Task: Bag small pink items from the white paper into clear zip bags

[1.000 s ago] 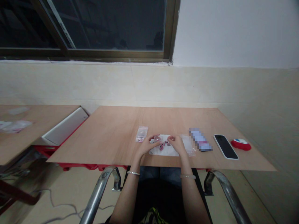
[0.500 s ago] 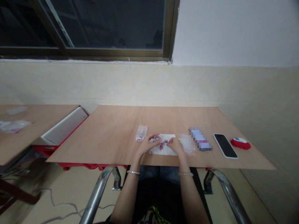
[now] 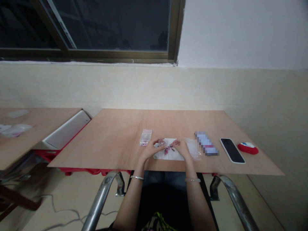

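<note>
Small pink and dark pieces [image 3: 166, 150] lie in a loose cluster on a white sheet [image 3: 168, 157] at the front middle of the table. My left hand [image 3: 150, 150] curls at the sheet's left side, its thumb and fingers round a small clear thing [image 3: 162, 142] that looks like a rounded cup or bag. To the right of the pieces, my right hand [image 3: 181, 148] has its fingertips pinched together over the sheet. Whatever those fingertips hold is too small to make out. A clear plastic bag [image 3: 195, 150] spreads flat beside my right hand.
A small zip bag [image 3: 145, 137] with pink bits lies behind my left hand. Rightward on the wooden table [image 3: 115, 138] are a blurred-out flat item [image 3: 206, 143], a white-edged phone [image 3: 232, 150] and a red object [image 3: 247, 148]. Metal armrests [image 3: 101, 199] flank me.
My right hand has shifted slightly away from me, its fingertips now farther back over the sheet. The left hand stays in place.
</note>
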Available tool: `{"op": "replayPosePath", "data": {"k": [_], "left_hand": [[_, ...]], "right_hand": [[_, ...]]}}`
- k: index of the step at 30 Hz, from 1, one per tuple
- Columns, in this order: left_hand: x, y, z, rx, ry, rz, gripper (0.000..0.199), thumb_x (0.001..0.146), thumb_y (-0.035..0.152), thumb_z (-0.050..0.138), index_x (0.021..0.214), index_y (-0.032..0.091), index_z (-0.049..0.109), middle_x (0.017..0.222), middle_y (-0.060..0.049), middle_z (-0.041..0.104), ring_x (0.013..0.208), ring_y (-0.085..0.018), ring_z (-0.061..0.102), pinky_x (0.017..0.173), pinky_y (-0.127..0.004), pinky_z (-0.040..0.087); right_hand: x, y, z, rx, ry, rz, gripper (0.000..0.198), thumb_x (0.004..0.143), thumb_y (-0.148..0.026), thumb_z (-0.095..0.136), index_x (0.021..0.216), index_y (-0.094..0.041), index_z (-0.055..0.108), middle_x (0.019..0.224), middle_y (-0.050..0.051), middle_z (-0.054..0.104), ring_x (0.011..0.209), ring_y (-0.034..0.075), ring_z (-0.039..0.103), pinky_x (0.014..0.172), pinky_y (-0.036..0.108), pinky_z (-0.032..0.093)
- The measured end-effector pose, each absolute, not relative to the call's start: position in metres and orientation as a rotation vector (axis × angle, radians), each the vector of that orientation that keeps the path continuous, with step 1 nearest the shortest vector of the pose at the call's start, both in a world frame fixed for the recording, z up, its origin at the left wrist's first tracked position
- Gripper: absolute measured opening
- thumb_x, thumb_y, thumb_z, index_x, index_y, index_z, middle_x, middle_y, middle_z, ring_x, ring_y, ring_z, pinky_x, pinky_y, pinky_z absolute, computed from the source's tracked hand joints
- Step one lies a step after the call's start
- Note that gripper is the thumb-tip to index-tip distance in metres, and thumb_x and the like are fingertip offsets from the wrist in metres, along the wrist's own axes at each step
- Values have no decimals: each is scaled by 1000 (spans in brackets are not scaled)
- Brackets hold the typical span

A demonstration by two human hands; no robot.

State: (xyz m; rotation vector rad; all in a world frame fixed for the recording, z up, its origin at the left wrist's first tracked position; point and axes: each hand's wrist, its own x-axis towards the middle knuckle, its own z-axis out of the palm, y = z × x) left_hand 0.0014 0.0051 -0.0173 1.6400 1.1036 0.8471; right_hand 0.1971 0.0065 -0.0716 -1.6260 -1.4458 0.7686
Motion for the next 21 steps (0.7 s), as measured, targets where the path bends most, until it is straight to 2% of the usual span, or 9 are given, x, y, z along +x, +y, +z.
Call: {"op": "replayPosePath", "data": {"k": [5, 9, 12, 15, 21], "left_hand": [[2, 7, -21, 1668, 1059, 823, 44, 69, 35, 69, 109, 19, 61, 112, -8, 62, 102, -21, 56, 89, -33, 43], [4, 3, -14, 1777, 999, 820, 43, 69, 37, 68, 108, 21, 61, 109, -5, 63, 98, -19, 56, 88, -32, 42], [7, 1, -11, 1799, 952, 836, 41, 71, 36, 67, 107, 21, 61, 108, -5, 62, 98, -19, 55, 89, -31, 41], [7, 1, -13, 1765, 967, 826, 42, 70, 37, 67, 108, 19, 61, 107, -6, 63, 98, -19, 55, 88, -31, 42], [5, 1, -14, 1702, 1079, 812, 49, 65, 40, 70, 108, 19, 61, 109, -7, 62, 98, -20, 56, 87, -32, 43]], "right_hand": [[192, 1, -35, -1310, -1426, 807, 25, 72, -39, 59, 82, -16, 67, 82, 5, 67, 80, 19, 60, 71, 29, 45], [185, -13, -8, -1193, -1552, 884, 24, 73, -42, 61, 85, -23, 69, 101, 5, 65, 100, 21, 55, 80, 32, 42], [182, -17, -4, -1170, -1591, 887, 22, 72, -41, 63, 84, -24, 70, 105, 6, 64, 108, 22, 51, 87, 34, 38], [185, -11, -13, -1214, -1534, 852, 24, 74, -40, 60, 85, -21, 70, 103, 7, 64, 101, 21, 56, 83, 32, 41], [202, 3, -52, -1535, -1454, 723, 22, 75, -34, 57, 82, -16, 68, 84, 7, 68, 81, 19, 61, 72, 29, 44]]}}
